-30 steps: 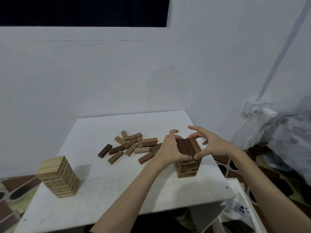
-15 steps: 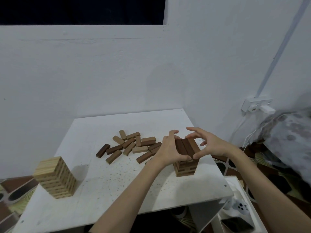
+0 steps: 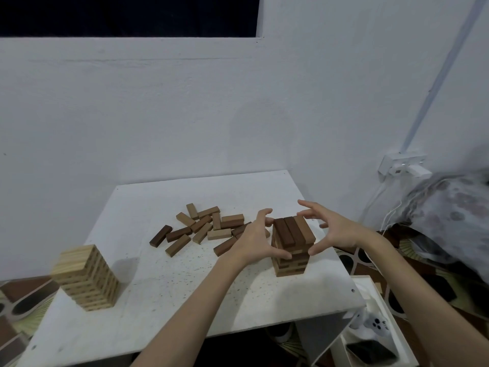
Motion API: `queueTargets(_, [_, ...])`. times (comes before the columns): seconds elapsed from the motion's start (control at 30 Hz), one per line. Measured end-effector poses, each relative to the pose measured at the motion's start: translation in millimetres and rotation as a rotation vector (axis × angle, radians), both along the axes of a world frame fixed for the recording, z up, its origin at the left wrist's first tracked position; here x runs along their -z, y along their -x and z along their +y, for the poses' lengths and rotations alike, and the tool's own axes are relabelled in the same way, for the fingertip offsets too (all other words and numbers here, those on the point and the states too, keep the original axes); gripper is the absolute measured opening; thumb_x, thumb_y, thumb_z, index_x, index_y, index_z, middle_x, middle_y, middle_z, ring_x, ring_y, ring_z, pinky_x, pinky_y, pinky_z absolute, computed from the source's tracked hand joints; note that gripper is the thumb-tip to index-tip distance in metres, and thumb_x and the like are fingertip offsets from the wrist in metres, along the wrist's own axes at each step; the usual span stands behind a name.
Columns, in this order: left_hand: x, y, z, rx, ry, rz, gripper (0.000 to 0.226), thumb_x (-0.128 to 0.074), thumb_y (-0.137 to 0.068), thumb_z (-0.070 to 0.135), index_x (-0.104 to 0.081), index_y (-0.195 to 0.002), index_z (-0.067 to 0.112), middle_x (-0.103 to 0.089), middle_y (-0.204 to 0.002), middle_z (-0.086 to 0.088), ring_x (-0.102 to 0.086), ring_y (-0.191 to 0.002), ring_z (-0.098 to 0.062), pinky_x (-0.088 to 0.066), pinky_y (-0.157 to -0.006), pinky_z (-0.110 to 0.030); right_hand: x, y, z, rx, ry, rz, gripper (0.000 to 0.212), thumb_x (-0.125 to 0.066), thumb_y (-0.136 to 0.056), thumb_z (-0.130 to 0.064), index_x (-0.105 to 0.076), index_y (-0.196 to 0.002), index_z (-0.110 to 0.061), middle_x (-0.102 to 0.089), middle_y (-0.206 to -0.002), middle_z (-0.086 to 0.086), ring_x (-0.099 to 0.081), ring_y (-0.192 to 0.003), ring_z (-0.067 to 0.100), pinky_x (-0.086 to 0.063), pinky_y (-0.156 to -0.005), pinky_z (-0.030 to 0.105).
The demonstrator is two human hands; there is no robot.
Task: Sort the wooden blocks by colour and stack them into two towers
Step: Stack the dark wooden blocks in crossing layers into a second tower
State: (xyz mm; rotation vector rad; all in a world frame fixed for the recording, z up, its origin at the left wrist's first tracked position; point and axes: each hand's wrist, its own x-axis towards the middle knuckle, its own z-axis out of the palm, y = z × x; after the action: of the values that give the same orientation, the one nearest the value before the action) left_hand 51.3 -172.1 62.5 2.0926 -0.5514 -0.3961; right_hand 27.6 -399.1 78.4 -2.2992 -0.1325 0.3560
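Observation:
A short tower of dark brown blocks (image 3: pixel 293 234) stands near the right edge of the white table (image 3: pixel 164 292). My left hand (image 3: pixel 254 239) curves round its left side, thumb touching the front face and fingers by the far end of the top layer. On the right side my right hand (image 3: pixel 338 229) is spread, its fingers and thumb a little apart from the blocks. Behind my left hand, several loose brown and tan blocks (image 3: pixel 203 229) lie scattered mid-table. A taller tower of light wood blocks (image 3: pixel 87 276) stands at the table's front left.
The white wall runs close behind the table, with a socket and plugged charger (image 3: pixel 402 168) at the right. A patterned cloth bundle (image 3: pixel 449 207) lies right of the table. Below the right edge sits a white box (image 3: pixel 375 337) with a game controller and a phone.
Both hands were pressed against the dark tower's top layer. They have spread apart, and the right hand has come off the blocks. The view has shifted slightly.

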Motion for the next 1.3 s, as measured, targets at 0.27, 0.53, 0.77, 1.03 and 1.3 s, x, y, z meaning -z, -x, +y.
queueTargets(0.27, [2.8, 0.4, -1.4, -0.021, 0.052, 0.011, 0.099, -0.086, -0.065, 0.023, -0.023, -0.142, 0.017, -0.051, -0.13, 0.001, -0.043, -0.111, -0.005, -0.032, -0.089, -0.017, 1.4, -0.6, 1.1, 0.023, -0.025, -0.002, 0.107, -0.087, -0.065, -0.011, -0.021, -0.146, -0.037, -0.046, -0.129, -0.016, -0.04, -0.121, 0.0, -0.032, -0.098, 0.023])
queueTargets(0.53, [4.7, 0.0, -3.9, -0.028, 0.068, -0.015, 0.1, -0.086, -0.064, 0.024, -0.023, -0.141, 0.018, -0.046, -0.132, 0.001, -0.045, -0.117, -0.01, -0.034, -0.09, -0.019, 1.3, -1.3, 1.6, 0.027, -0.041, -0.002, 0.106, -0.087, -0.065, -0.013, -0.021, -0.145, -0.037, -0.048, -0.13, -0.014, -0.04, -0.122, 0.0, -0.033, -0.099, 0.026])
queueTargets(0.77, [-5.0, 15.8, -5.2, -0.151, 0.381, 0.086, 0.094, -0.064, -0.075, 0.053, -0.014, -0.15, 0.026, -0.02, -0.151, 0.018, -0.022, -0.137, -0.002, -0.024, -0.102, -0.018, 1.6, 13.4, 8.7, 0.287, -0.466, -0.171, 0.074, -0.066, -0.075, -0.049, -0.035, -0.141, -0.034, -0.045, -0.139, -0.017, -0.041, -0.127, -0.003, -0.032, -0.105, 0.024])
queueTargets(1.03, [13.8, 51.3, -47.1, -0.385, 0.669, 0.26, 0.101, -0.029, -0.071, 0.086, -0.001, -0.15, 0.029, -0.002, -0.156, 0.016, -0.005, -0.144, -0.002, -0.008, -0.12, -0.031, 33.2, 28.7, 68.1, 0.615, -0.788, -0.267, 0.078, -0.025, -0.082, -0.062, -0.037, -0.144, -0.016, -0.04, -0.148, -0.003, -0.036, -0.136, 0.009, -0.026, -0.11, 0.024])
queueTargets(1.3, [35.0, 55.6, -55.1, -0.33, 0.708, 0.323, 0.101, -0.031, -0.066, 0.093, -0.021, -0.148, 0.036, -0.026, -0.155, 0.005, -0.024, -0.142, -0.011, -0.02, -0.118, -0.043, 38.8, 36.3, 86.9, 0.622, -0.826, -0.281, 0.074, -0.026, -0.082, -0.062, -0.044, -0.142, -0.021, -0.055, -0.134, 0.0, -0.055, -0.114, 0.009, -0.049, -0.075, 0.011])
